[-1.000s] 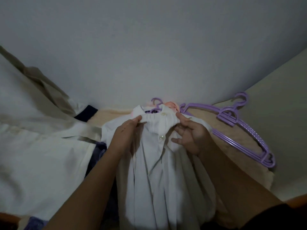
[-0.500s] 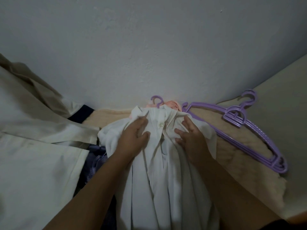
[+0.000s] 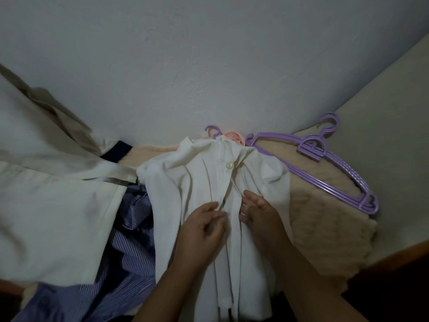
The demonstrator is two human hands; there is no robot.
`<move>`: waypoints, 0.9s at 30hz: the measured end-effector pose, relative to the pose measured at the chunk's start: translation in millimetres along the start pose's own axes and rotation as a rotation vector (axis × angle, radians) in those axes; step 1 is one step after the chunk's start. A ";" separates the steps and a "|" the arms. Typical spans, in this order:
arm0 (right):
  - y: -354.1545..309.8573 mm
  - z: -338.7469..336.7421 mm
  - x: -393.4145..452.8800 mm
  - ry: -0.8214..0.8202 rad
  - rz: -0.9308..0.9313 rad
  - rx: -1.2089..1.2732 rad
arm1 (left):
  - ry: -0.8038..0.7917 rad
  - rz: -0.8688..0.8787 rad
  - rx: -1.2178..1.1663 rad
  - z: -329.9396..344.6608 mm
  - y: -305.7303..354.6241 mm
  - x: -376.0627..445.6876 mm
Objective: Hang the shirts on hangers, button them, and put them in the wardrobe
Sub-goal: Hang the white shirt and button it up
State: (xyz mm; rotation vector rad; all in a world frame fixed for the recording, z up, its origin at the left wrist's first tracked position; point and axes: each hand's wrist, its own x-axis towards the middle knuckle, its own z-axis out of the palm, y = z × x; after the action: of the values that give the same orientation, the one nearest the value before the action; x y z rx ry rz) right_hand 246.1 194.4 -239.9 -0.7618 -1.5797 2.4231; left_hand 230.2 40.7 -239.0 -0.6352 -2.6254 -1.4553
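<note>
- We see our left hand [image 3: 200, 231] and right hand [image 3: 261, 217] each pinching a placket edge of the white shirt [image 3: 209, 182], below its fastened top button [image 3: 229, 165].
- The shirt lies mid-scene on a purple hanger [image 3: 212, 131].
- Spare purple hangers [image 3: 325, 163] lie right; a striped blue shirt [image 3: 134, 228] left.
- No writing is readable.

A beige blanket [image 3: 325, 219] lies against the pale wall [image 3: 209, 66].

Spare hangers [image 3: 325, 168] lie right of the shirt [image 3: 209, 182]
</note>
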 end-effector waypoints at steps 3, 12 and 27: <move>-1.6 4.1 -2.7 -0.010 0.037 0.071 | -0.102 -0.043 0.054 -2.1 1.2 3.2; -10.5 21.1 -5.2 -0.005 0.118 0.268 | -0.144 -0.139 0.025 -3.1 15.7 17.7; -24.0 35.1 -16.6 -0.058 0.079 0.068 | 0.031 -0.361 -0.328 -7.6 30.1 18.8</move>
State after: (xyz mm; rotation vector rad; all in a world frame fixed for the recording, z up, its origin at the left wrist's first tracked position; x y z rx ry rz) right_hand 239.7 169.9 -202.0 -0.7620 -1.5054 2.5627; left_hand 223.7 54.5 -206.0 -0.1529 -2.5949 -2.0014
